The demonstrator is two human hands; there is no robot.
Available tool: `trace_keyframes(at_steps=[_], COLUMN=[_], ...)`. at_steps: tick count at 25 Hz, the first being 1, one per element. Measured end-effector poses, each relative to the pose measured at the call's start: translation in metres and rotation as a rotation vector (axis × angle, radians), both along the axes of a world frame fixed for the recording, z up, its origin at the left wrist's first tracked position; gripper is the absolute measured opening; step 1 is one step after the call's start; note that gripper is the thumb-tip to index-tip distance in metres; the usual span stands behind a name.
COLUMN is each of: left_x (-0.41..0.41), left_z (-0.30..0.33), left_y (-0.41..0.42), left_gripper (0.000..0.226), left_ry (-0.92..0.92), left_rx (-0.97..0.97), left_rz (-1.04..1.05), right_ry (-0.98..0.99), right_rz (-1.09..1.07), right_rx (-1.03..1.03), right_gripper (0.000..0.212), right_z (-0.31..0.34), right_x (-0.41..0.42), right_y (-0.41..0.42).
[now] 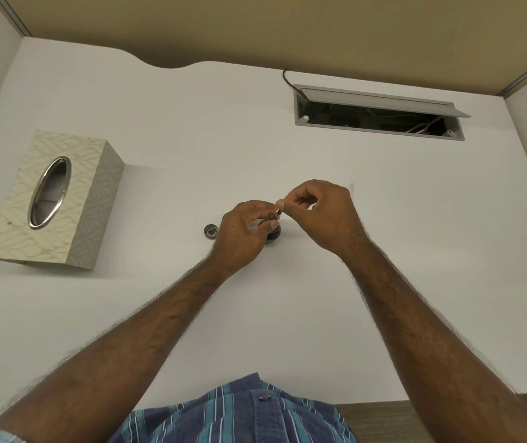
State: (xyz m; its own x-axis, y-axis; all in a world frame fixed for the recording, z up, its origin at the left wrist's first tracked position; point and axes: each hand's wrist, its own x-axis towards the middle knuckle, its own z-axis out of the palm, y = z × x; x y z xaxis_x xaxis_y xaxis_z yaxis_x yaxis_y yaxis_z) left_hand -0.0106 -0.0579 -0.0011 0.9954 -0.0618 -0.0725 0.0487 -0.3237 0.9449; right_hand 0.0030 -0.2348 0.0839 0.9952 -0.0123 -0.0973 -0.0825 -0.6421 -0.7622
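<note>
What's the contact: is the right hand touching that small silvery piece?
Touching. Head view shows the right hand pinching the small silvery piece between thumb and forefinger.

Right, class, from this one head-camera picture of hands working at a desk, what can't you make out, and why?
Head view only:
Small metal piece: tiny, mostly covered by fingertips of the left hand and right hand pinching it.
Dark round object: largely hidden under the left hand.
Metal ring on the desk: too small for detail.
Cable hatch: interior too dark to read.
</note>
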Motion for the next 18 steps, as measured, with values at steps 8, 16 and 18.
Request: trace_keyframes(at_steps=[8, 16, 18], left_x=[0.0007, 0.0007, 0.0001], left_z=[-0.0022, -0.0016, -0.0006], left_y=[0.0005, 0.0022, 0.0025], left_gripper=[0.013, 0.013, 0.013], left_ry=[-0.001, -0.006, -0.005], left_rx=[-0.020, -0.017, -0.020], left_rz=[0.003, 0.005, 0.009], right_ry=[-0.022, -0.014, -0.026], right_rz=[0.026, 0.001, 0.019], right_rx=[-0.006, 0.010, 0.027], right_gripper=[0.013, 0.014, 0.015], right_z=[-0.0011, -0.0023, -0.0033], right_x=[0.0002, -0.0006, -0.0025], right_y=[0.0002, 0.0025, 0.0026])
